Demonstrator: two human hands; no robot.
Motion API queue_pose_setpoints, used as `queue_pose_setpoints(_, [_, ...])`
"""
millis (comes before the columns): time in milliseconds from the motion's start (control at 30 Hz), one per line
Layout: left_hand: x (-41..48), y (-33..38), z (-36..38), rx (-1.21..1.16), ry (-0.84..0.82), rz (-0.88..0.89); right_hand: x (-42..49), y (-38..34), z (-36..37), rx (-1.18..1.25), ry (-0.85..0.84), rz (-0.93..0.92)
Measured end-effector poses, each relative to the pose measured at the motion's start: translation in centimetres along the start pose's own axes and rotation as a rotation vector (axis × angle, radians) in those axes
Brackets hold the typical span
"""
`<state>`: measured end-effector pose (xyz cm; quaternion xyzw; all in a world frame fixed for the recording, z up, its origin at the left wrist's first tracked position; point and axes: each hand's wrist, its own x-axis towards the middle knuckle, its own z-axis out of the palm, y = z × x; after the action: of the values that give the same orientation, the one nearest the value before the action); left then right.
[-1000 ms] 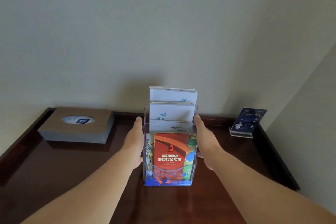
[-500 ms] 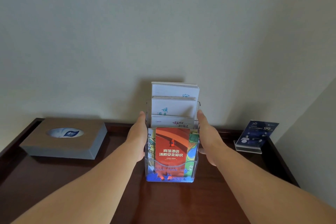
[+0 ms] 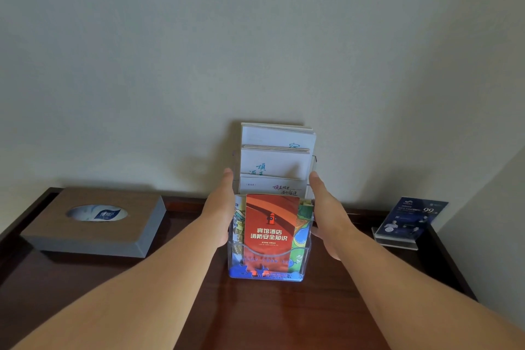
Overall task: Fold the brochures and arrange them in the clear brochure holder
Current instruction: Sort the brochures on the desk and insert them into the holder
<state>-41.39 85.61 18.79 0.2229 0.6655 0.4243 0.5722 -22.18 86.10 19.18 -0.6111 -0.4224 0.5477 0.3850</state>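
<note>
The clear brochure holder point(image 3: 305, 261) stands upright on the dark wooden table point(image 3: 272, 318), close to the wall. Its front tier holds a red-orange brochure point(image 3: 271, 224) with colourful ones behind it. White brochures point(image 3: 275, 162) fill the three rear tiers, stepped upward. My left hand point(image 3: 220, 210) lies flat against the holder's left side. My right hand point(image 3: 326, 213) presses flat against its right side. Both hands clasp the holder between them, fingers pointing toward the wall.
A grey-and-wood tissue box point(image 3: 93, 221) sits at the back left of the table. A small acrylic stand with a dark blue card point(image 3: 409, 221) sits at the back right. The table has a raised rim and stands in a wall corner.
The holder, clasped between both hands, has slid farther back toward the wall. The view has tilted a little, so the table's things sit lower in frame.
</note>
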Motion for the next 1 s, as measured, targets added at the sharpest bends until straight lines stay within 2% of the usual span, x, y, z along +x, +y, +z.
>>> queue_pose_setpoints(767, [1.3, 0.7, 0.3, -0.019, 0.012, 0.088, 0.8, -0.9, 0.8, 0.031, -0.076, 0.025])
queue_pose_setpoints(900, [0.3, 0.5, 0.4, 0.102, 0.042, 0.134, 0.3, -0.8, 1.1, -0.103, -0.043, 0.008])
queue_pose_setpoints(1000, [-0.6, 0.6, 0.2, 0.396, 0.105, 0.340, -0.6, -0.5, 0.6, -0.426, 0.114, -0.072])
